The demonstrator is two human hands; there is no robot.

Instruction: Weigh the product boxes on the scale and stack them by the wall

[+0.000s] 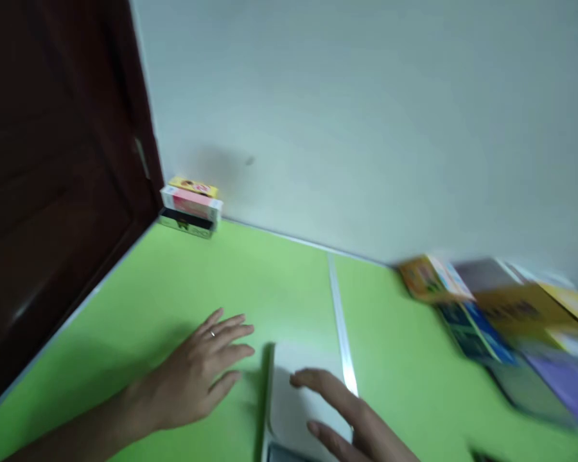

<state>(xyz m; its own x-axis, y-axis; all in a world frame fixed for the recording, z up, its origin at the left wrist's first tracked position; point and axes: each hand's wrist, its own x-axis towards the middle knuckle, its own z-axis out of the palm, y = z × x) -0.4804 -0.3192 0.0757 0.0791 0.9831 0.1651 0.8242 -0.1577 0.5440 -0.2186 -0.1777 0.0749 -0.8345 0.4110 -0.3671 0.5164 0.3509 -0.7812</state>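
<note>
Here, left hand [203, 371] beside white device [285, 399], fingers spread wide; right hand [372, 428] over device, fingers parted.

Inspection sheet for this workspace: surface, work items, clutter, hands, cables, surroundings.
Surface: bright green tabletop, silvery-white strip across it.
Work items: white, flat, round-cornered object, cut off by the lower edge.
Clutter: small yellow, pink-white and green-black rectangular boxes, far left; blurred multicoloured flat items, right.
Hands: left hand open beside the white object; right hand open over it, contact unclear.
Cables: nothing seen.
Surroundings: pale blue-grey wall; dark brown panel, left.
</note>
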